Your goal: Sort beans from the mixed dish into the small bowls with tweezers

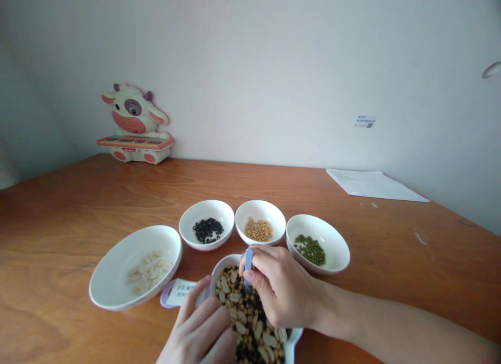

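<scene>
A wooden table (242, 184), reddish brown with a visible grain, spreads across the scene and meets a plain pale wall (254, 77) at its far edge. At the far left a cow-shaped toy (135, 124) with a small keyboard stands near the wall; at the far right lie white papers (379, 186), with pale scuffs (420, 238) on the wood nearer by. A small printed sticker (365, 121) is on the right part of the wall. Four white bowls stand in an arc: pale flat pieces in the left bowl (113, 259), then black beans (209, 230), yellow beans (259, 230) and, at the right, green beans (310, 250). At the near middle is the tray (290, 349), filled with a mix and partly covered by the hands. The right hand (284, 288) reaches over it, thumb and forefinger clamped on a blue tool (248, 262) pointing down into the mix. The left hand (205, 330) lies at the tray's left side, fingers curled; whether they grip it, I cannot tell.
</scene>
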{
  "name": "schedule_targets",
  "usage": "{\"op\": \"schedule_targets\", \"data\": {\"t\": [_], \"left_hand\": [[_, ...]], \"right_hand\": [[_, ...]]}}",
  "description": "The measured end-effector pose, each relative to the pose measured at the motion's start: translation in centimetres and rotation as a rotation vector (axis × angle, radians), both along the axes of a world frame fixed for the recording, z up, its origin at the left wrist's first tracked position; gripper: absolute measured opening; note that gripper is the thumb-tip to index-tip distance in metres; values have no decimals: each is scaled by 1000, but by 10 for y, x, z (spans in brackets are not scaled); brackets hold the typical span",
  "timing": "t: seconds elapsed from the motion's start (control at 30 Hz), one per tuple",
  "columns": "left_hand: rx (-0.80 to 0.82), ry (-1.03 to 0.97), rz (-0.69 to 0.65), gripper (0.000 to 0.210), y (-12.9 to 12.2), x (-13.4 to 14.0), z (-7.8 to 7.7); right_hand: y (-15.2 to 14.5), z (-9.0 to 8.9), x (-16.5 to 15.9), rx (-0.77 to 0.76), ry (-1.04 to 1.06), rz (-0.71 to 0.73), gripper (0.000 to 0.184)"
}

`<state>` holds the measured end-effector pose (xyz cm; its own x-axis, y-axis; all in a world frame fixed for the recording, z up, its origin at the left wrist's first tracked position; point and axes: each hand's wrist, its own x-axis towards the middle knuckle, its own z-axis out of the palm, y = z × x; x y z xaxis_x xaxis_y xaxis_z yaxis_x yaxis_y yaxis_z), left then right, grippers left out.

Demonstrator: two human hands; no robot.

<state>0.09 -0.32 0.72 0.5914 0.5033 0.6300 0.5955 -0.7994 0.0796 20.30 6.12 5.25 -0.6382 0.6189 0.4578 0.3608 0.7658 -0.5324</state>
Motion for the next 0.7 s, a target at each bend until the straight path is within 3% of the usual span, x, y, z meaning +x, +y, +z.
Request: {"op": "schedule_targets", "data": {"t": [0.7], "left_hand": [[5, 26, -2, 36, -1, 0, -2]], "right_hand": [[3, -3, 0, 53, -23, 97, 20]]}}
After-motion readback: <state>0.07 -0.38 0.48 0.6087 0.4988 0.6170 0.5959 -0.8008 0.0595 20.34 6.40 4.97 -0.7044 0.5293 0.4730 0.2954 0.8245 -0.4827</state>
